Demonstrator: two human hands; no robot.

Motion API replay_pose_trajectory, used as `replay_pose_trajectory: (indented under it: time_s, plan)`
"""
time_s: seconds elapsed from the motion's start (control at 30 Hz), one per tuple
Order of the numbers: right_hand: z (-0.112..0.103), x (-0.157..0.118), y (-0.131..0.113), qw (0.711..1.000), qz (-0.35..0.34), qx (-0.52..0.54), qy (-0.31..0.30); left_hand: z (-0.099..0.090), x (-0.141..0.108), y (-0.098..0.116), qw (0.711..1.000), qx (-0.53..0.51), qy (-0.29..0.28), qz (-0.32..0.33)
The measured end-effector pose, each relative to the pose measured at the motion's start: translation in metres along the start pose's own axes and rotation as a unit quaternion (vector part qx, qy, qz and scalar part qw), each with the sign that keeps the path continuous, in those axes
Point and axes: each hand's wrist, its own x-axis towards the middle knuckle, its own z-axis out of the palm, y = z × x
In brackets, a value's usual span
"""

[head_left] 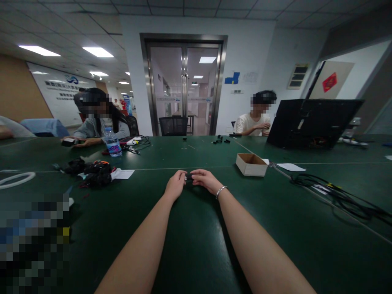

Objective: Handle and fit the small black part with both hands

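Note:
Out over the green table, my left hand (175,184) and my right hand (207,181) come close together, fingertips pinched from both sides. Between them is a small black object (189,178) with a shiny silvery bit at its left end. Its kind is too small to make out, and my fingers cover part of it. My left hand is closed on the silvery end, my right hand on the black end. A silver bracelet (221,192) circles my right wrist.
An open cardboard box (251,168) stands right of my hands. Black cables (339,192) and a large monitor (315,122) are farther right. To the left lie black bundles (94,171) and a water bottle (113,143). Two people sit across the green table (196,245).

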Motion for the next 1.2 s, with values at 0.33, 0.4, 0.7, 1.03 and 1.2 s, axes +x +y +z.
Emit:
replay_pose_trajectory:
  time_s: [0.33, 0.4, 0.7, 1.03, 1.2]
  plan:
    - [0.0001, 0.0002, -0.0001, 1.0, 0.007, -0.002, 0.009, 0.002, -0.0002, -0.0011, 0.999, -0.012, 0.03, 0.035]
    - [0.0002, -0.0002, -0.0005, 1.0, 0.005, -0.002, 0.007, 0.0019, -0.0003, -0.0017, 0.999, -0.011, 0.029, 0.034]
    - [0.001, -0.0024, -0.0019, 1.0, -0.003, -0.008, -0.006, 0.0014, 0.0001, -0.0027, 1.0, -0.017, 0.002, 0.009]
    - [0.0, -0.0005, -0.0006, 1.0, 0.0, -0.001, -0.009, 0.0008, -0.0029, -0.0002, 0.999, -0.033, -0.011, 0.015]
    - [-0.0003, -0.0009, -0.0007, 1.0, -0.003, 0.001, -0.01, 0.0024, -0.0009, -0.0031, 0.999, -0.05, 0.002, 0.009]
